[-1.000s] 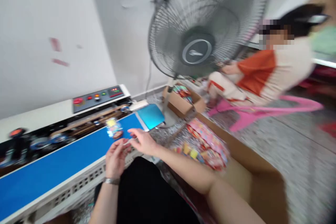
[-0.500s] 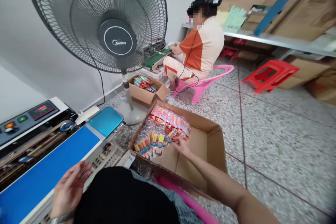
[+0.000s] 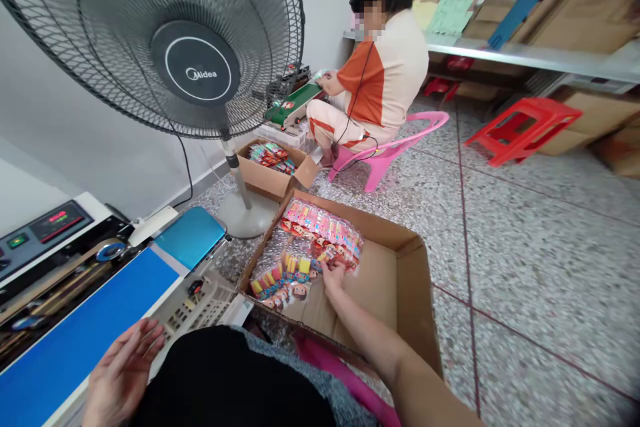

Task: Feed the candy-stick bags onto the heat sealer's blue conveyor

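My right hand (image 3: 334,277) reaches into the open cardboard box (image 3: 413,253), its fingers closed on the end of a small clear-wrapped packet (image 3: 327,254) with a printed cartoon figure. Beyond and left of it, a row of pink packets (image 3: 325,221) with red-haired figures lies overlapped in the box. Blue and yellow packets (image 3: 280,277) fan out at the near left corner. Empty, with loosely bent fingers apart, my left hand (image 3: 123,367) hovers beside the blue conveyor belt (image 3: 100,327) of a machine.
A standing fan (image 3: 195,63) rises behind the machine. Farther off, a smaller carton (image 3: 265,177) holds more packets. A person (image 3: 383,73) sits on a pink chair (image 3: 380,170) at a green belt (image 3: 295,105). A red stool (image 3: 523,127) stands on the right.
My right hand has shifted slightly left in the box, among the packets. The view has tilted a little, and my left hand sits slightly lower and farther left.
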`<state>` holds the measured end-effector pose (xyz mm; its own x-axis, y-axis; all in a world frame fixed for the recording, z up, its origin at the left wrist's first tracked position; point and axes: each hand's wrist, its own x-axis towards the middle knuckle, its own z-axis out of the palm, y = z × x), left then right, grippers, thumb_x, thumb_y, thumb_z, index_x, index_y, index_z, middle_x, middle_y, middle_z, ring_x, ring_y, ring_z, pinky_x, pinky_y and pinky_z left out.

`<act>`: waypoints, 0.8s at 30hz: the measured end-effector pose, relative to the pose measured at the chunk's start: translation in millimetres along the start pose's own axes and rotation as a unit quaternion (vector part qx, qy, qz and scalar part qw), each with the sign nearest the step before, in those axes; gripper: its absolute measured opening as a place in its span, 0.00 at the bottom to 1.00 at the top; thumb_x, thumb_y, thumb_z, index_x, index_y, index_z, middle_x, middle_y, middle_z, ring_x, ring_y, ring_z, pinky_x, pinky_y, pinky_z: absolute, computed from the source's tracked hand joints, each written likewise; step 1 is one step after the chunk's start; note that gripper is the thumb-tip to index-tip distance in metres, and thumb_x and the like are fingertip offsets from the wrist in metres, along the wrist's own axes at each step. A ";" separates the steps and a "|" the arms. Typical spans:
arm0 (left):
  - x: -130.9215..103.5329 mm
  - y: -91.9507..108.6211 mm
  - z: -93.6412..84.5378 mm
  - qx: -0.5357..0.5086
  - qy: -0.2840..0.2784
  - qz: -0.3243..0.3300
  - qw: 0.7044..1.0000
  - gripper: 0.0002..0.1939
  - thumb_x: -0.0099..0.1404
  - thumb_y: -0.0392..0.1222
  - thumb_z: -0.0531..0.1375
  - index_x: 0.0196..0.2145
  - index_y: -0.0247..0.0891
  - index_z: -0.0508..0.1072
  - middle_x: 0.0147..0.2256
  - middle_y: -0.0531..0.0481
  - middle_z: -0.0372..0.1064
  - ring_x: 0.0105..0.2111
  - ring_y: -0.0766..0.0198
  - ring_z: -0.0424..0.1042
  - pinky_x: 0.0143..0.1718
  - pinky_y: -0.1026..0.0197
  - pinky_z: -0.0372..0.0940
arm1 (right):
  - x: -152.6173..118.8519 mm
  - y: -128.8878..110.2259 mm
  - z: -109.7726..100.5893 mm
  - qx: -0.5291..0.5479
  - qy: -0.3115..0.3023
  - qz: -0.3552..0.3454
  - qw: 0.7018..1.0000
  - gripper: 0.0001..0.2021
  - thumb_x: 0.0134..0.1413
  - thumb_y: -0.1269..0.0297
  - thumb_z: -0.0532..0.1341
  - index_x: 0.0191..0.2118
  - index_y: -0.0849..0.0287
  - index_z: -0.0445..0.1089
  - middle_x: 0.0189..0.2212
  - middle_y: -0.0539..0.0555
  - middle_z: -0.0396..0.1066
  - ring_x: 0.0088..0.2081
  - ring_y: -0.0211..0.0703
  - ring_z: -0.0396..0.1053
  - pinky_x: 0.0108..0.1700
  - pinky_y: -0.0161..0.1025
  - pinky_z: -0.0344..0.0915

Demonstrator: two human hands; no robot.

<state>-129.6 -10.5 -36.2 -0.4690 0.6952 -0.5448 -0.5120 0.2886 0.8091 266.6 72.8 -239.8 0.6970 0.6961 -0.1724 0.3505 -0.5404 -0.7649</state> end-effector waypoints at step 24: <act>4.3 -4.6 -6.0 -0.024 -0.056 0.027 0.998 0.16 0.45 0.45 0.67 0.34 0.41 0.74 0.34 0.52 0.74 0.35 0.60 0.73 0.33 0.61 0.70 | -33.1 -37.4 2.3 -0.023 -0.109 -0.170 0.979 0.19 0.41 0.58 0.58 0.41 0.60 0.60 0.35 0.58 0.66 0.38 0.50 0.65 0.40 0.43 0.61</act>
<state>-133.6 -12.8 -43.6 -0.4157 0.7787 -0.4700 -0.5230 0.2181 0.8240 229.0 71.0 -206.9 0.3874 0.9209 -0.0445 0.5710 -0.2775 -0.7726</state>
